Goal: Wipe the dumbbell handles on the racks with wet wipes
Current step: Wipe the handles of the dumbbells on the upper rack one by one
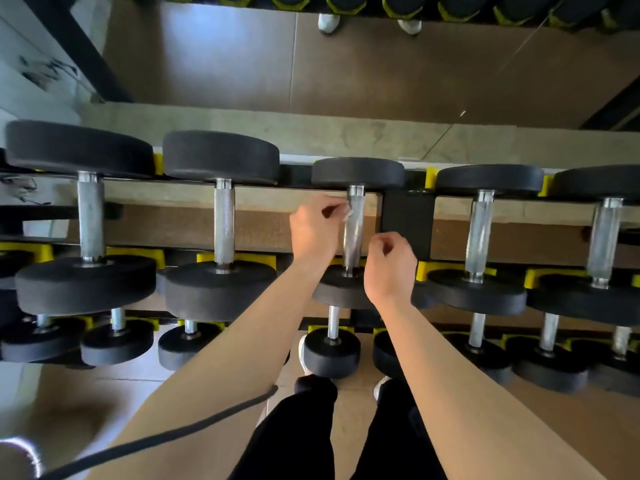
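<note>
A row of black dumbbells with knurled steel handles lies on the top rack. My left hand (317, 226) pinches a small white wet wipe (347, 213) against the upper left side of the middle dumbbell handle (354, 237). My right hand (391, 265) hovers just right of that handle's lower end, its fingers loosely curled and holding nothing. Neighbouring handles stand to the left (224, 225) and to the right (479, 233).
Smaller dumbbells (331, 351) sit on a lower rack tier with yellow saddles (239, 258). A black upright bracket (408, 220) stands right of the middle handle. A mirror behind reflects the floor and shoes. A dark cable (156, 438) crosses my left forearm.
</note>
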`<state>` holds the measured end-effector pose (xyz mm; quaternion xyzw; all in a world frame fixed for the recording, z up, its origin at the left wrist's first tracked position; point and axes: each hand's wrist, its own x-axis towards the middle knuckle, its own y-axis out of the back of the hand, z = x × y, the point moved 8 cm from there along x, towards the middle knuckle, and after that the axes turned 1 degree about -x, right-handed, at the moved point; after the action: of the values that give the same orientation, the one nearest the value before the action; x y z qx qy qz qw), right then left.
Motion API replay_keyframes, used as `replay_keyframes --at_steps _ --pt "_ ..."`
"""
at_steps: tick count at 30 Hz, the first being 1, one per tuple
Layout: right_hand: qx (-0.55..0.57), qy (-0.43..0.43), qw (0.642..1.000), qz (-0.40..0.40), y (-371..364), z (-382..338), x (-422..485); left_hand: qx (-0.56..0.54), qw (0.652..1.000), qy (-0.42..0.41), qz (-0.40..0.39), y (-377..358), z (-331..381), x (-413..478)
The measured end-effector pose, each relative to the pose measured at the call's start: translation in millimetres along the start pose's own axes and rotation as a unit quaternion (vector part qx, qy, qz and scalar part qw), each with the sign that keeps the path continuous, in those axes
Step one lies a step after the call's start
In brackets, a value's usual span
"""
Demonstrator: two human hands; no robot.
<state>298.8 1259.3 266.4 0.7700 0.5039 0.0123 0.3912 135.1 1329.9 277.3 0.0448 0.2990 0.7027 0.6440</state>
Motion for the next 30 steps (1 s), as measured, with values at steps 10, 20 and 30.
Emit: replay_keyframes --at_steps 10,20,30 --pt "0.019 0.002 1.000 -0.009 -0.7 0.5 0.6 -0.042 0.998 0.048 0.007 -2.3 -5.4 8.2" --pt "0.023 0.011 1.000 -0.007 -2.1 1.8 0.5 0.043 0.997 0.035 -0.052 -3.8 -26.0 -14.8" --pt "0.022 0.018 1.000 -0.006 -1.9 1.1 0.1 0.054 0.997 0.022 -0.057 -2.4 -23.1 -25.0"
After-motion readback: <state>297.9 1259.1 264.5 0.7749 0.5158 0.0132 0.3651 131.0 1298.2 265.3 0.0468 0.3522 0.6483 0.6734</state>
